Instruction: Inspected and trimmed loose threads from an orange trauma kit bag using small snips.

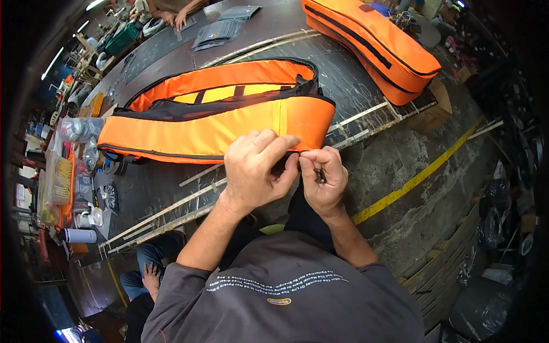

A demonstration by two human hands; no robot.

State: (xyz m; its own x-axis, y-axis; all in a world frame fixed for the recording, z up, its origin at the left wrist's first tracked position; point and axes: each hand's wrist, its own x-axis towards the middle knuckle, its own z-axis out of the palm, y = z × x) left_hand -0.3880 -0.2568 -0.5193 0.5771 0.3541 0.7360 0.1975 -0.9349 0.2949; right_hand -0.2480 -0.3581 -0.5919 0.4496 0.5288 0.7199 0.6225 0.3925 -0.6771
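Note:
An orange fabric bag (206,132) with black zipper edging lies open on the dark table, its mesh and yellow inside facing up. My left hand (254,168) is closed at the bag's near right corner, thumb and fingers pinching the black edge. Right beside it, the thumb and forefinger of my right hand (324,180) pinch the same edge. Small dark pieces (321,176) sit in the curled fingers of that hand; they look like zipper sliders, but their exact kind is hard to make out. The fingertips hide the spot where both hands meet.
A second orange bag (372,48), zipped, stands at the far right above a cardboard box (432,108). Flat grey pouches (220,31) lie at the back near another person's hands (178,19). Plastic tubs (59,180) crowd the left edge. Another person's hand (151,277) rests at lower left.

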